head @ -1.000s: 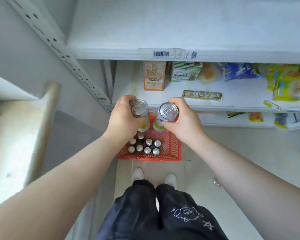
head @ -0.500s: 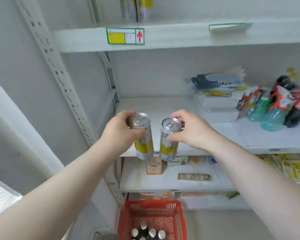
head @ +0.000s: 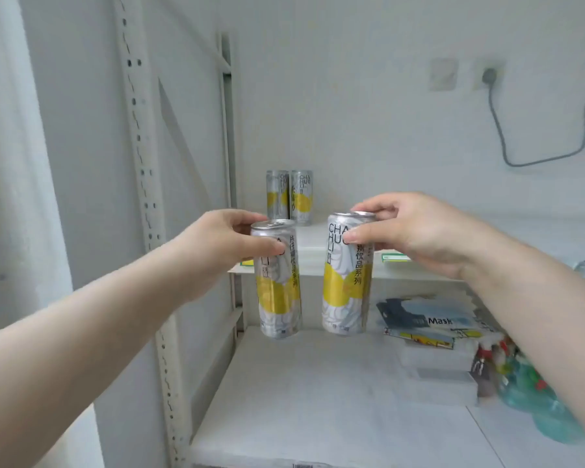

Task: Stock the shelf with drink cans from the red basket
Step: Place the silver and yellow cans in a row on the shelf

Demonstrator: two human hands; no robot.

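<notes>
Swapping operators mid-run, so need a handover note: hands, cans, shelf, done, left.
Left hand grips the left can near its top; right hand grips the right can the same way. Both cans upright, in the air before the upper shelf.
Done: two shelved cans stand side by side at the shelf's back left.
Left: set both held cans on that shelf, then fetch more. Red basket is out of view; its stock cannot be told.

Both arms reach forward, left hand (head: pixel 223 244) and right hand (head: pixel 416 234) level, fingers (head: pixel 375 208) curled gripping.
</notes>
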